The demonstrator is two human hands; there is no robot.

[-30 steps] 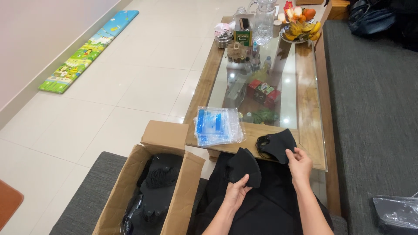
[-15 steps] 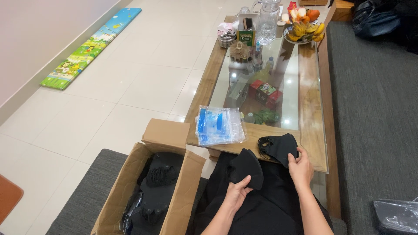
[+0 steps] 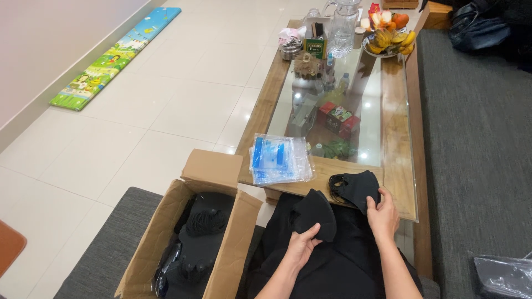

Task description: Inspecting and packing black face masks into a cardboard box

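My left hand (image 3: 302, 245) grips the lower edge of a black fabric face mask (image 3: 315, 214) held over my lap. My right hand (image 3: 382, 217) touches the near edge of a second black mask (image 3: 354, 187) that lies on the wooden rim of the coffee table (image 3: 394, 166). A pile of black fabric (image 3: 338, 266) covers my lap beneath both hands. A stack of clear plastic bags with blue print (image 3: 277, 159) rests on the table corner, just left of the masks.
An open cardboard box (image 3: 224, 249) with black items inside stands at my left on a grey mat. The glass-topped table carries a fruit bowl (image 3: 390, 41), a glass jug (image 3: 343, 27) and small boxes. A grey sofa (image 3: 476, 138) runs along the right.
Both hands stay at the masks. My right hand has shifted slightly on the table mask, and the left mask sits a little lower over my lap.
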